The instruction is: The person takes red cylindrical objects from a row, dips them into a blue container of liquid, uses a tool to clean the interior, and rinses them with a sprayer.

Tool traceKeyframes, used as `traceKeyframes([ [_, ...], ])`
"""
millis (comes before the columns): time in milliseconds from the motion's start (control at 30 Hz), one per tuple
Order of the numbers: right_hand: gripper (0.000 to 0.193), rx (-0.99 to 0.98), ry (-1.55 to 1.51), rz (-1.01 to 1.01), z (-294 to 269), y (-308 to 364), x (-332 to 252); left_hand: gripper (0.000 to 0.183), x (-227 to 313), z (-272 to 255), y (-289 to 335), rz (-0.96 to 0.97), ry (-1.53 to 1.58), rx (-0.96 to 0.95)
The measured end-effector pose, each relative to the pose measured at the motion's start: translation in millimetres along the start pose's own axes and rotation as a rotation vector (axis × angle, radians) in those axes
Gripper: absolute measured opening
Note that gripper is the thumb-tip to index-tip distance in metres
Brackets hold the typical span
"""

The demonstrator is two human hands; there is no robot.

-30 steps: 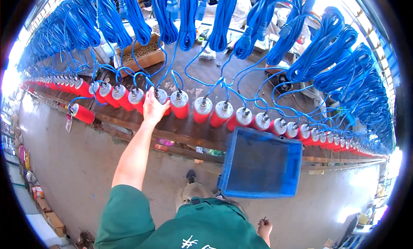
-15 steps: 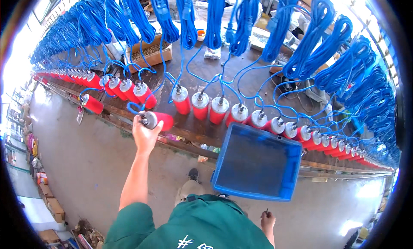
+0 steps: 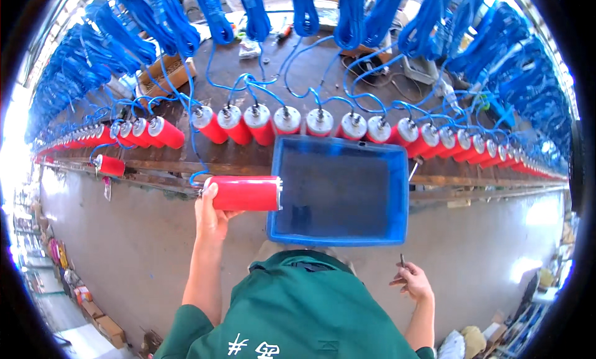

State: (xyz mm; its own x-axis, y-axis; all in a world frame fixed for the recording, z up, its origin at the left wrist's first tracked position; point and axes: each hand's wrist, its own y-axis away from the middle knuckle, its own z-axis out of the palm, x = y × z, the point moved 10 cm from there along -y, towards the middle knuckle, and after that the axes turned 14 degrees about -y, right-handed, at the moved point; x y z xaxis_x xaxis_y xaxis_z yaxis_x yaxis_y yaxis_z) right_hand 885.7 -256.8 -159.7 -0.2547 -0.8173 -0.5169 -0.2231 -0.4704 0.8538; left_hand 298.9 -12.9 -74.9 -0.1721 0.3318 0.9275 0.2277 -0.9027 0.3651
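My left hand grips the capped end of a red cylinder with metal ends. The cylinder lies level in the air, its far end by the left wall of a blue plastic crate. From the gripped end a blue cable runs up towards the bench. Low on the right, my right hand pinches a short, thin, dark rod, whose kind I cannot make out. A row of similar red cylinders rests along the bench edge, metal caps facing up.
Coiled blue cables hang in a long row above the dark bench. A single red cylinder lies at the bench edge on the left. Behind it stands a cardboard box. A metal tool sticks out beside the crate.
The held cylinder has swung from end-on to sideways, its far end now pointing right at the crate. My right hand has come up and forward with the rod. The whole view has shifted rightward.
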Motion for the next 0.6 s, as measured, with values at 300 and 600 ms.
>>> traceKeyframes([
  [300,0.021,-0.201,0.161,-0.575,74,57,-84,0.062,-45,36,-33,-0.159,-0.099,-0.087],
  [600,0.024,-0.407,-0.212,-0.609,201,43,-158,0.068,-54,48,-38,-0.163,0.016,-0.238],
])
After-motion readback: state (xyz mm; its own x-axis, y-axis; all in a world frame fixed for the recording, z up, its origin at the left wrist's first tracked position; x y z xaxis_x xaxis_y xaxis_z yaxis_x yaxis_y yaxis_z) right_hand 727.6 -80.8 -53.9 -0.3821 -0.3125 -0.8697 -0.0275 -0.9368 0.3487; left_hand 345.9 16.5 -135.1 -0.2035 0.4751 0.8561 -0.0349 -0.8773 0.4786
